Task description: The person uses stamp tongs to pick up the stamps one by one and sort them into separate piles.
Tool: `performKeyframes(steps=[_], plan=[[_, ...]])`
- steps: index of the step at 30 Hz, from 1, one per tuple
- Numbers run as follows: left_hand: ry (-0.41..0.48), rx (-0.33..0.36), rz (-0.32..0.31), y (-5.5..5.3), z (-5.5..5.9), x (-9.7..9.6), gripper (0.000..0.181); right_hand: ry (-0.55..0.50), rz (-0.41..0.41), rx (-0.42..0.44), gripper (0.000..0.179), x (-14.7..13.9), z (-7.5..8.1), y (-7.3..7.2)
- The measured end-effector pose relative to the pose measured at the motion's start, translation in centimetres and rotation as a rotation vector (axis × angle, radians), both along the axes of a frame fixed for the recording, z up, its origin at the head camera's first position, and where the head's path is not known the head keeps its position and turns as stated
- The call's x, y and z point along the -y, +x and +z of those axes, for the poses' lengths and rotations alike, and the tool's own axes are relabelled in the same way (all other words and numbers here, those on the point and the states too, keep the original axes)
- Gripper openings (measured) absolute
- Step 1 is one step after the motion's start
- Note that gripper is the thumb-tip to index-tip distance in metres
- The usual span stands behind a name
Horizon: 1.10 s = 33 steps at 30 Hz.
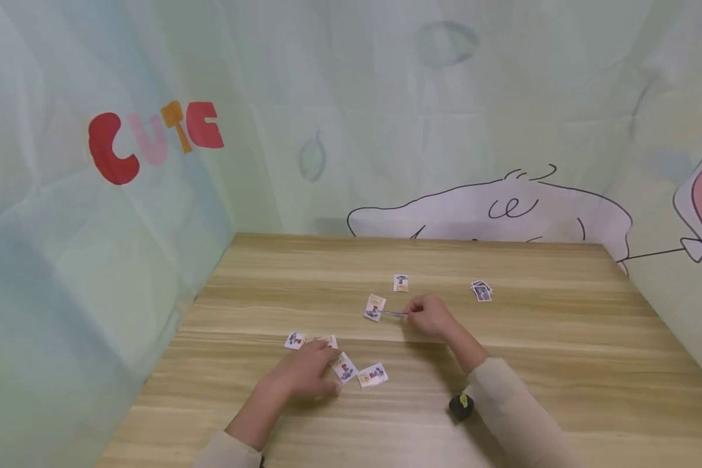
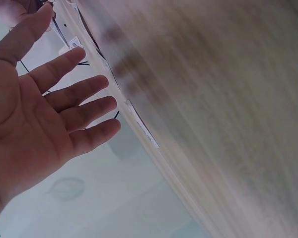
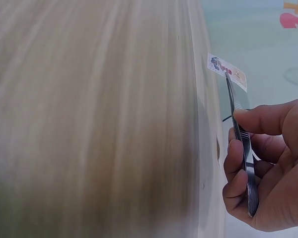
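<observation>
My right hand grips metal tweezers between thumb and fingers. At their tips is a small printed stamp, raised off the table in the right wrist view. My left hand reaches over several similar stamps, its fingers spread and straight in the left wrist view. It partly covers one stamp. Beside its fingertips lies another stamp, with a further stamp to the right. One more stamp shows at the far left of this group.
Farther back on the wooden table lies a single stamp. A small overlapping pile of darker stamps lies to its right. Near my right sleeve is a round black object with a green-yellow mark. Printed cloth walls border the table.
</observation>
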<state>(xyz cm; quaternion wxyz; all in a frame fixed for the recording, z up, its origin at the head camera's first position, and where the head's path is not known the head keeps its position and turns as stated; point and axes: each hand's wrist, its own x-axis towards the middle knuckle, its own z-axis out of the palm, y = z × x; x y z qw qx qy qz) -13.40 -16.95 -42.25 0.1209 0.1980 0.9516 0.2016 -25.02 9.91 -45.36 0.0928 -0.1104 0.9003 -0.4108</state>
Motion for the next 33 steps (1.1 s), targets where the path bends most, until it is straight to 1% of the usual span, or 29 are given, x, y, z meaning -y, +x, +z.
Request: performKeyframes(steps=[3, 6, 12, 19, 26, 33], plan=[[-0.006, -0.013, -0.014, -0.2, -0.1, 0.1, 0.052, -0.005, -0.007, -0.006, 0.009, -0.3, 0.2, -0.1], [-0.001, -0.012, -0.014, -0.4, -0.2, 0.2, 0.050, -0.007, -0.013, -0.011, 0.010, -0.6, 0.3, -0.3], [0.015, 0.008, 0.008, -0.5, -0.5, 0.3, 0.053, -0.008, -0.019, -0.026, 0.012, -1.2, 0.4, -0.6], [-0.011, -0.014, -0.003, -1.1, -0.9, 0.1, 0.054, -0.014, -0.038, -0.021, 0.013, -1.7, 0.6, -1.1], [-0.023, 0.004, -0.005, -1.3, -0.8, -0.4, 0.056, -0.009, -0.057, -0.039, 0.014, -2.6, 0.6, -1.7], [-0.025, 0.011, -0.005, -1.4, -0.8, -0.8, 0.057, -0.034, -0.088, -0.027, 0.014, -3.4, 0.3, -2.6]])
